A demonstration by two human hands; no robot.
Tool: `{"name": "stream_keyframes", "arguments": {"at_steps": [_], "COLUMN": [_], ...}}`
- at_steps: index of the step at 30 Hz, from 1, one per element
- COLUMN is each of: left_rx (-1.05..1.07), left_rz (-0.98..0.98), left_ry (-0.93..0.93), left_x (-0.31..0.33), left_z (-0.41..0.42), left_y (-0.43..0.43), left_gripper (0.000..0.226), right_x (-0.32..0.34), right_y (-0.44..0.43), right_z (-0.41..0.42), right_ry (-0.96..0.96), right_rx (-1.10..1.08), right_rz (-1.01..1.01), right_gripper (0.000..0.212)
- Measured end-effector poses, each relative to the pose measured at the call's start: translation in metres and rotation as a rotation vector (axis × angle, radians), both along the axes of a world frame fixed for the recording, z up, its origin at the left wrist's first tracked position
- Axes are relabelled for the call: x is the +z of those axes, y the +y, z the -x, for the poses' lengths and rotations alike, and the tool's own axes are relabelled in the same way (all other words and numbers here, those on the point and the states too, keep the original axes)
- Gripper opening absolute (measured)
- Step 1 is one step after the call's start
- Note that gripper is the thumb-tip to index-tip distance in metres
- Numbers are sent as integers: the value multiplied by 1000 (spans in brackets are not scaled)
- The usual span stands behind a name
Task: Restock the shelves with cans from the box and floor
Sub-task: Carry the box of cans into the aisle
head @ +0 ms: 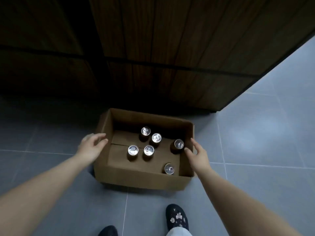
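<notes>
Your left hand [91, 144] hovers just outside the left wall of the cardboard box [136, 178], fingers spread and holding nothing, while your right hand [197, 155] reaches over the box's right wall, also loose and empty. Between your hands, six cans stand upright on the box bottom; the nearest can [179, 144] sits just beside your right fingertips, whether touching you cannot tell. The box rests on the grey tiled floor [264, 142], beyond your hands from the dark wooden cabinet [170, 48].

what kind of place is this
Probably a shop or storeroom, indoors: a grey tiled floor, dark wooden cabinets, and an open cardboard box holding six upright cans.
</notes>
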State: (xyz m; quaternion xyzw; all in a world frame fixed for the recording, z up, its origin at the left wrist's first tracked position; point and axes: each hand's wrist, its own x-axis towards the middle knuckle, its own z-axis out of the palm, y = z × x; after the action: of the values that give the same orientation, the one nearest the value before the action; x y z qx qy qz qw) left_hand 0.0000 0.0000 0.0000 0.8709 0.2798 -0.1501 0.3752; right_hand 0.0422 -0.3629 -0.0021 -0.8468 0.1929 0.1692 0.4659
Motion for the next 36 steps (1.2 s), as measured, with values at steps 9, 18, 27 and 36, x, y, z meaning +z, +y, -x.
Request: {"name": "stream_keyframes", "arguments": {"at_steps": [9, 18, 27, 36], "left_rx": [-12, -84, -44, 54], "left_rz": [-82, -187, -310, -362], "left_ry": [90, -53, -61, -11], "left_x": [-135, -172, -139, -32], "left_z": [-6, -27, -35, 27], "left_y": [35, 33, 31, 57], "left_gripper": [46, 66, 64, 65], "right_x": [-140, -169, -144, -42], "right_y": [-5, -34, -31, 4], "right_z": [-4, -23, -30, -10], "right_ry": [-63, -36, -37, -21], "right_rx": [11, 132, 86, 181], "right_rz": [384, 394, 414, 370], "right_gripper": [49, 67, 75, 77]}}
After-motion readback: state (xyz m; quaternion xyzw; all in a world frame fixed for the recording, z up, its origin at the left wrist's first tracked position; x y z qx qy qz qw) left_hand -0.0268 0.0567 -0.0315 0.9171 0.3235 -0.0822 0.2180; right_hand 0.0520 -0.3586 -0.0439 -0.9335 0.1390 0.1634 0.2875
